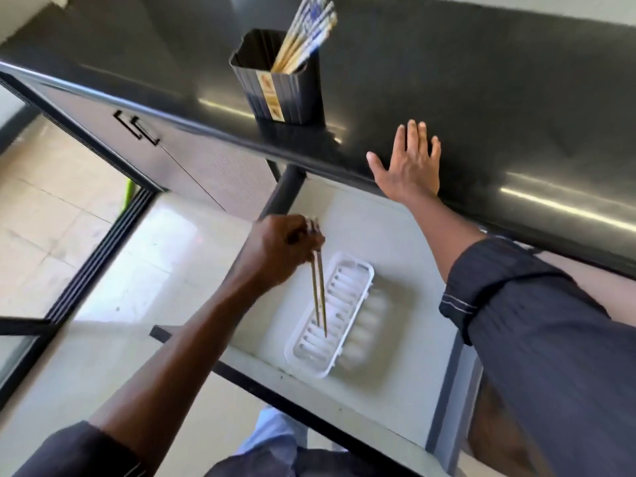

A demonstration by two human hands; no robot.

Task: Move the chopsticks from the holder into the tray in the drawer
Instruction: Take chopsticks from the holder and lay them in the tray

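Left hand (275, 249) grips chopstick pair (319, 294), tips down in white tray (361, 270) in drawer (395, 235); right hand (409, 166) open flat on counter (481, 98), holder (285, 94) well apart.

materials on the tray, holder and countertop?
Tray: looks like white moulded plastic, semi-gloss, with ribbed slots and a thin rolled rim.
Holder: probably dark plastic, with fluted walls, a soft sheen and a printed label strip.
Countertop: dark and polished, with streaky reflections; could be stone or laminate, can't tell.
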